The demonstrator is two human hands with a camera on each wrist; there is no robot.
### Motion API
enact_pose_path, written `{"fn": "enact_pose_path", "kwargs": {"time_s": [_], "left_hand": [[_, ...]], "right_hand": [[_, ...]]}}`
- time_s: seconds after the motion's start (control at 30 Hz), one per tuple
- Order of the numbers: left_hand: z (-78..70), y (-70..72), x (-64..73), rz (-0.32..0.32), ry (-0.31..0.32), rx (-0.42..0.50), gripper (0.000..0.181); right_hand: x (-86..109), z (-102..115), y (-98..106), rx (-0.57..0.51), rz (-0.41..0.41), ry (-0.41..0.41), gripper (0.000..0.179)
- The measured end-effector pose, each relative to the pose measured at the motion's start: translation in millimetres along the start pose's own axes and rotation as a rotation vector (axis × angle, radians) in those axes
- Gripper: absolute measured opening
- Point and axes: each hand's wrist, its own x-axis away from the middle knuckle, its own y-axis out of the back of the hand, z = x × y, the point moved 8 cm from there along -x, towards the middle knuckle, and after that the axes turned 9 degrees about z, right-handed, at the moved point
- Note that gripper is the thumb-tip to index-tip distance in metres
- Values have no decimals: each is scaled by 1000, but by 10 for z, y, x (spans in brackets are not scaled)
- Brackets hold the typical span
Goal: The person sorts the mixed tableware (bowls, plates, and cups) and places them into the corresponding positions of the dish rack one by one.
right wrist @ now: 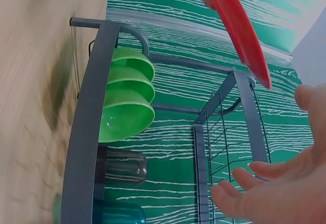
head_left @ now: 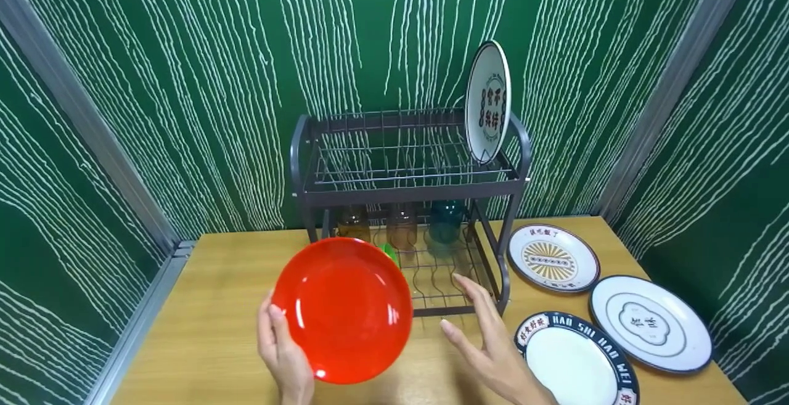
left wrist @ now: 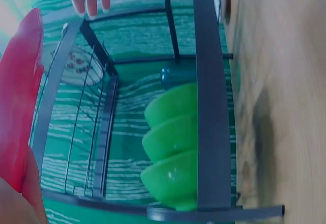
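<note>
A glossy red plate (head_left: 344, 309) is held up in front of the rack, its face toward the head camera. My left hand (head_left: 283, 349) grips it by the left edge, thumb on the face. To its right, my right hand (head_left: 490, 346) is held apart from the plate, fingers spread and holding nothing. Behind stands a dark two-tier dish rack (head_left: 407, 192). One white plate with red characters (head_left: 489, 103) stands upright at the right end of its top tier. On the lower tier, the right wrist view shows several green bowls (right wrist: 126, 119) side by side, mostly hidden behind the red plate in the head view.
On the table's right lie a sunburst plate (head_left: 553, 258), a white plate with a grey emblem (head_left: 651, 323) and a black-rimmed plate (head_left: 570, 362). Amber (head_left: 354, 223), clear (head_left: 402, 226) and blue glasses (head_left: 446, 220) stand on the lower tier. Green patterned walls (head_left: 203, 84) enclose the table.
</note>
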Motion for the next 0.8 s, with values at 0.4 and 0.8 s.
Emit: {"fn": "enact_pose_path", "kwargs": {"time_s": [0.4, 0.8], "left_hand": [[-53, -290, 118, 113, -74, 18, 41], [-95, -564, 175, 206, -186, 68, 37]], "right_hand": [[-3, 37, -211, -145, 82, -47, 65], [3, 55, -361, -555, 206, -80, 69]]}}
